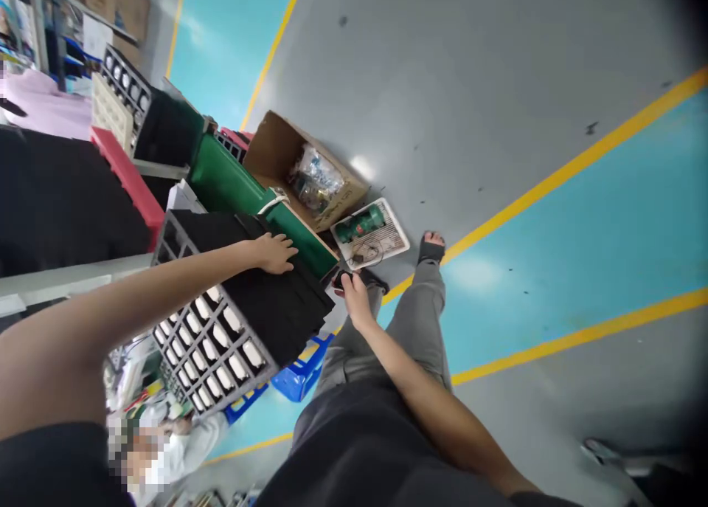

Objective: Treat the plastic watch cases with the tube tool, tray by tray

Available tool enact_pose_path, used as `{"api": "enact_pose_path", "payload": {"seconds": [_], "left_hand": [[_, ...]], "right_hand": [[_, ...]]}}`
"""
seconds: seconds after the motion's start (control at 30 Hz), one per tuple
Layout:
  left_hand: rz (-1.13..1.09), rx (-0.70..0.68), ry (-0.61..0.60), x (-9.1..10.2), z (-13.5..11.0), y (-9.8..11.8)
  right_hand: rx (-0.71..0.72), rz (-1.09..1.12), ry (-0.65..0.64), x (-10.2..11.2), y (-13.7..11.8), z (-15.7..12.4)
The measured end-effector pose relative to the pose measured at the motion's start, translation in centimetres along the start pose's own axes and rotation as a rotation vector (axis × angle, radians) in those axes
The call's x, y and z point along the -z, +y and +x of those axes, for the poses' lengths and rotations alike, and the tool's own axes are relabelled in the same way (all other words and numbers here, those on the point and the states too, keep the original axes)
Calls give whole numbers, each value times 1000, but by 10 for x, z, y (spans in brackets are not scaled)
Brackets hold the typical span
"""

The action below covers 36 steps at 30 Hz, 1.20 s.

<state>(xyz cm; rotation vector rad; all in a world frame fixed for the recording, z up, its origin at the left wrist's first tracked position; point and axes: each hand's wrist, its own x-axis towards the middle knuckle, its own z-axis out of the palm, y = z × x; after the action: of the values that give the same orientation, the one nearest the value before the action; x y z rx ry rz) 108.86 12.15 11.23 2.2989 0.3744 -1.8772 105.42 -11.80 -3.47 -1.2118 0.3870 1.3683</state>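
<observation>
My left hand [273, 253] lies with fingers spread on the black top of a stack of trays [299, 308]. The stack's near side is a grey grid [213, 348] with white pieces showing in its openings. Just beyond the fingers runs a green surface [302, 234] with a wooden-looking edge. My right hand [355, 298] is closed around a small dark object [341, 278] beside the stack's corner. Its kind cannot be made out, as the fingers cover part of it.
An open cardboard box [276, 153] with plastic-wrapped items stands past the green surface. Near my feet is a white tray [394, 234] holding a green cylindrical device [362, 224]. A blue stool-like item [299, 378] sits below the stack. Another person's lilac sleeve [44, 101] shows at left.
</observation>
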Motion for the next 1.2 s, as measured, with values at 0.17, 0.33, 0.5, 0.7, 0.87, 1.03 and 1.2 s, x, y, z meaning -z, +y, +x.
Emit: {"api": "enact_pose_path", "payload": {"seconds": [0.17, 0.33, 0.5, 0.7, 0.87, 1.03, 1.2], "left_hand": [[38, -51, -146, -28, 30, -15], [83, -143, -167, -29, 35, -19], [144, -184, -159, -23, 20, -22], [189, -230, -94, -19, -9, -28], [167, -198, -139, -22, -18, -29], [127, -231, -214, -23, -16, -29], [184, -266, -205, -20, -22, -30]], "right_hand": [[-3, -36, 53, -14, 12, -5], [28, -78, 78, -32, 13, -20], [52, -61, 100, -38, 4, -32], [125, -34, 91, -47, -7, -51], [156, -28, 106, -49, -2, -55], [164, -16, 175, -49, 10, -42], [183, 8, 249, -54, 22, -19]]}}
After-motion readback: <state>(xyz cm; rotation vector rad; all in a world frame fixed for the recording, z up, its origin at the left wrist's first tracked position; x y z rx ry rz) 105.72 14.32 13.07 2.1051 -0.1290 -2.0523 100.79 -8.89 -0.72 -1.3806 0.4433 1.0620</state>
